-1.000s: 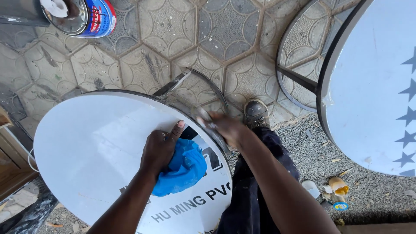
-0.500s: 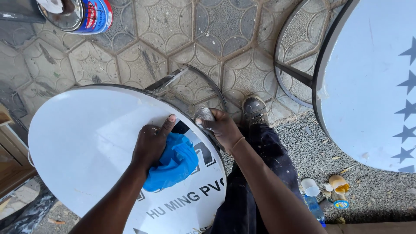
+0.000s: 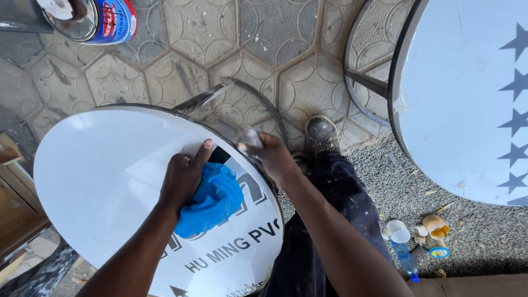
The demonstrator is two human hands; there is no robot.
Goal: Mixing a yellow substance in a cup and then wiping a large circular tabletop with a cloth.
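Cloth [image 3: 212, 203] shifted slightly right on round panel [image 3: 99, 181]; left hand [image 3: 184, 176] presses it, right hand [image 3: 272, 157] still grips rim.

round white sign [image 3: 99, 181] lower left, starred white sign [image 3: 467, 99] right

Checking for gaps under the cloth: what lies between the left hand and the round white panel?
In the head view, a crumpled blue cloth lies between the left hand and the round white panel; the index fingertip reaches past it.
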